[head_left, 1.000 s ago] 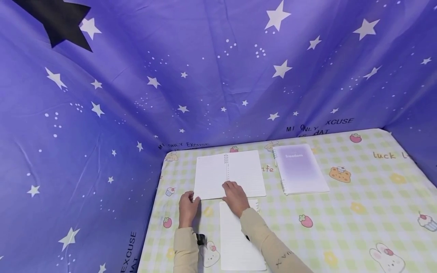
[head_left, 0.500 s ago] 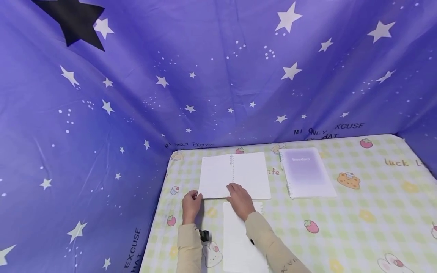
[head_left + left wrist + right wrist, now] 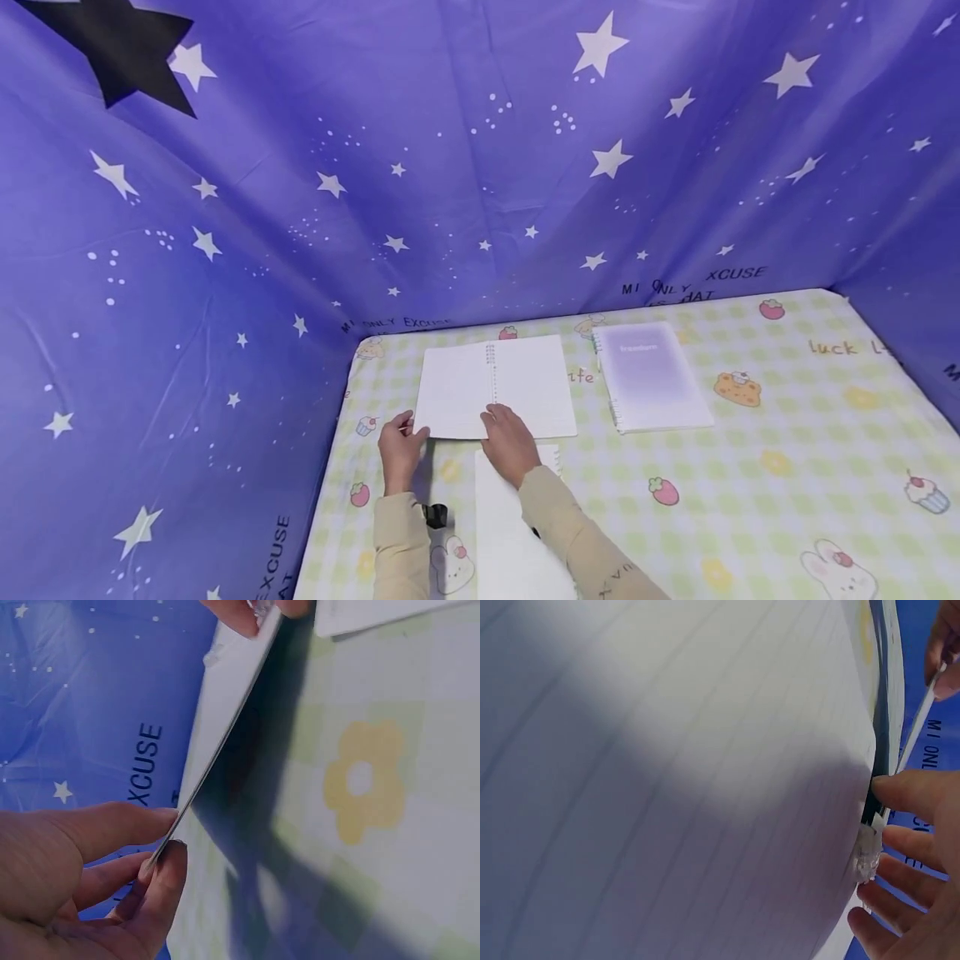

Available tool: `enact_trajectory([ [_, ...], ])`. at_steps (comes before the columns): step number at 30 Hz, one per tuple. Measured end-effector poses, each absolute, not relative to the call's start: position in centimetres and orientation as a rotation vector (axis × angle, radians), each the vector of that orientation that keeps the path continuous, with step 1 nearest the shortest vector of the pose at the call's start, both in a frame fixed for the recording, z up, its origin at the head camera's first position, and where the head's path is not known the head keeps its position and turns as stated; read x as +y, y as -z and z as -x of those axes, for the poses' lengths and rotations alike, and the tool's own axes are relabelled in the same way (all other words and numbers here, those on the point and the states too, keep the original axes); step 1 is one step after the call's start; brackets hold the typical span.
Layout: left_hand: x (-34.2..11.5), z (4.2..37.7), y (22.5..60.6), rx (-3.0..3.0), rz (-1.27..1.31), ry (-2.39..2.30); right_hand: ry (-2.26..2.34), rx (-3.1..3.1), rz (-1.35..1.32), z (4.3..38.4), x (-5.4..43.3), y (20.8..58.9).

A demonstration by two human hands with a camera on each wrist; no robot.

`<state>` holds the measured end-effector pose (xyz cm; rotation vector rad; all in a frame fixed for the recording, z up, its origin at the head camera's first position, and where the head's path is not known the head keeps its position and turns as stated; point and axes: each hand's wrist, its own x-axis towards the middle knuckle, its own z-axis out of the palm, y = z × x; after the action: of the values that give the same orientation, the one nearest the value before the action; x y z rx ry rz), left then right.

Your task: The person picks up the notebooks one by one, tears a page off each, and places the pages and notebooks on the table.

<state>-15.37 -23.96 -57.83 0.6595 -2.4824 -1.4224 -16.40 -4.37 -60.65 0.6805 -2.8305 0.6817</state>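
A spiral notebook [image 3: 534, 383] lies open on the table, its white pages facing up and its ring spine down the middle. My left hand [image 3: 400, 450] pinches its near left corner between thumb and fingers. In the left wrist view that notebook half [image 3: 232, 682] is tilted up off the cloth, with a shadow beneath. My right hand [image 3: 512, 446] holds the near end of the spine; in the right wrist view its thumb and fingers are curled about the clear rings [image 3: 868, 851]. Under my right wrist lies lined loose-leaf paper [image 3: 502, 533] with a notched edge.
A closed lavender notebook [image 3: 652, 383] marked "freedom" lies to the right, rings on its left side. A checked cloth [image 3: 780, 517] with cartoon prints covers the table. Purple star-printed curtains [image 3: 480, 167] hang behind and at the sides. A black wrist mount [image 3: 435, 515] sits at my left cuff.
The head view sways to the left and back. Both hands keep their places on the open notebook, and the left fingers spread slightly at its corner.
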Motion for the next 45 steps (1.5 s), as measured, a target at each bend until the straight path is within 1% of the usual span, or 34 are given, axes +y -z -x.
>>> enact_trajectory([
  [6, -23.7, 15.3, 56.7, -2.443, -0.669, 1.445, -0.557, -2.792, -0.71, 16.7, -4.7, 60.3],
  [15, -23.0, 15.4, 55.5, -2.375, -0.631, 1.539, -0.763, -2.762, -0.743, 16.8, -4.9, 60.0],
  [29, -21.5, 15.3, 53.2, -2.31, -0.472, 1.712, -0.903, -2.664, -0.779, 16.7, -5.1, 59.9],
  [30, -21.5, 15.4, 53.7, -2.302, -0.461, 1.721, -0.913, -2.662, -0.774, 16.7, -5.1, 59.8],
  [45, -19.7, 15.3, 52.5, -2.23, -0.256, 1.917, -1.094, -2.68, -0.714, 16.4, -4.8, 58.4],
])
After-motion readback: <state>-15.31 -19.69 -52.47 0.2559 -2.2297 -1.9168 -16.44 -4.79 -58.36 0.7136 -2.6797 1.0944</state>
